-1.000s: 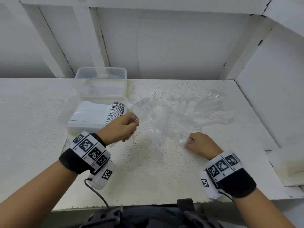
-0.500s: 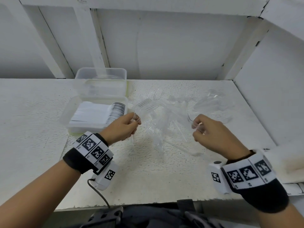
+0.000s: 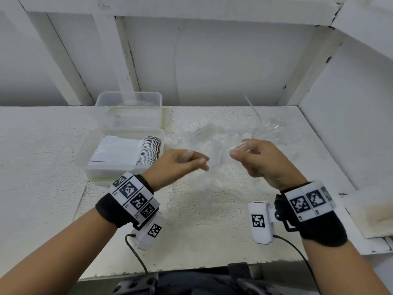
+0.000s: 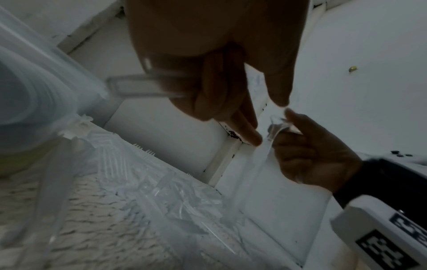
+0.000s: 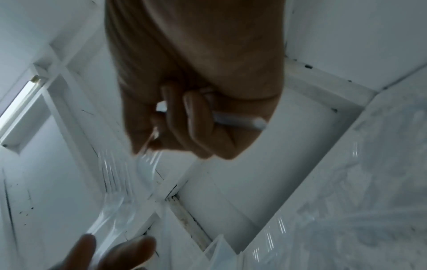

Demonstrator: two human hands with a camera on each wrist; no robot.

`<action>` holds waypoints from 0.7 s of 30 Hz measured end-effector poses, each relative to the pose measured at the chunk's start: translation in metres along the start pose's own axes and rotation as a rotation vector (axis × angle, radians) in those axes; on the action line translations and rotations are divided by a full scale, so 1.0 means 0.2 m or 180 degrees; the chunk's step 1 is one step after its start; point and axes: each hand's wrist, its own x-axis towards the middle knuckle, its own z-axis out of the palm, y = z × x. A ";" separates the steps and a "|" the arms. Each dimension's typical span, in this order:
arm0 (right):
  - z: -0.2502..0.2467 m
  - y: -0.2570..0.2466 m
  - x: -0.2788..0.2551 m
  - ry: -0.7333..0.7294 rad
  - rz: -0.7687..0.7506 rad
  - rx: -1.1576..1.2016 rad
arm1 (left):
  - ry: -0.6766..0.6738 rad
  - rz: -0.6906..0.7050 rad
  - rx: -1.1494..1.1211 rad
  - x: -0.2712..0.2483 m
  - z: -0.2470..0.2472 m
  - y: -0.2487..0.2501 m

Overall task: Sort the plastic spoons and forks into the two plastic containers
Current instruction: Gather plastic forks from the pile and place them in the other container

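Both hands are raised above the worktop (image 3: 63, 145), forearms reaching in from the near edge, the two hands close but apart.

The left hand (image 3: 178, 165) is held knuckles up, with fingers curled round clear plastic cutlery handles (image 4: 138, 85); its index finger and thumb point toward the right hand. Whether these pieces are spoons or forks cannot be told.

The right hand (image 3: 261, 160) is a loose fist, fingers curled round a clear utensil (image 5: 240, 122). In the right wrist view its handle end sticks out past the fingers, and blurred fork-like tines show below the fist.

A loose pile of clear cutlery (image 3: 212, 137) lies on the worktop just beyond and between the hands. A few fork tines are visible in it.

Two clear plastic containers stand at the left. The near container (image 3: 85, 154) holds a tidy row of stacked white pieces; the far container (image 3: 127, 99) sits just behind it against the wall, contents unclear.

Each wrist carries a black band (image 3: 108, 211) with white blocks printed with black square marker patterns. No readable writing or brand is visible.
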 end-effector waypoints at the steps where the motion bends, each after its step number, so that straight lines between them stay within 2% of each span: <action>1: 0.01 0.01 0.02 0.0202 -0.0015 0.0290 | -0.0121 -0.0017 0.0052 0.00 0.01 -0.01; 5: 0.09 0.06 0.09 0.0887 0.0066 0.1241 | -0.0026 -0.0087 0.0158 0.01 0.05 -0.03; 9: 0.16 0.07 0.11 0.0875 0.0122 0.1650 | 0.0263 -0.0103 0.0065 0.05 0.07 -0.02; 15: 0.18 0.08 0.12 0.1195 0.0175 0.2195 | 0.0143 -0.0263 0.0263 0.06 0.08 -0.06; 17: 0.21 0.10 0.11 0.1117 0.0171 0.2081 | 0.0146 -0.0332 0.0080 0.07 0.10 -0.06; 21: 0.30 0.17 0.07 0.0923 0.0272 0.1244 | 0.0163 -0.0381 -0.0288 0.10 0.13 -0.02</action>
